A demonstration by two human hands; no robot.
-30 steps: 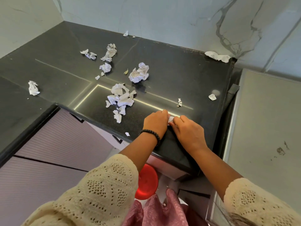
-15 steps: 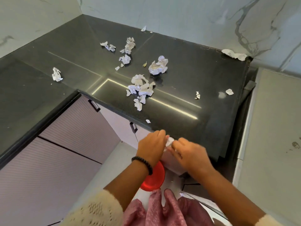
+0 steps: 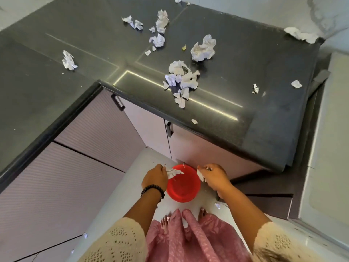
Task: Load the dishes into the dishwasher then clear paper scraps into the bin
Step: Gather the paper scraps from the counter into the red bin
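A red bin (image 3: 182,188) stands on the pale floor below the counter. My left hand (image 3: 154,178) hangs over its left rim, shut on a white paper scrap (image 3: 173,173). Over the right rim, my right hand (image 3: 214,177) is shut on another white scrap (image 3: 200,175). Several crumpled paper scraps lie on the dark counter (image 3: 264,110): a cluster (image 3: 181,80) near the front, a bigger ball (image 3: 203,48) behind it, more scraps (image 3: 159,25) farther back, one scrap (image 3: 68,60) at the left.
Small scraps lie near the counter's right edge (image 3: 296,84) and by the back wall (image 3: 301,35). Ribbed cabinet doors (image 3: 75,148) with black handles (image 3: 169,129) run under the counter. A grey appliance top (image 3: 332,148) fills the right. Tiny bits of paper (image 3: 217,205) lie on the floor.
Both hands left the counter's front edge and dropped down over the red bin, each carrying a piece of paper. My view tilted downward, showing the floor and feet.
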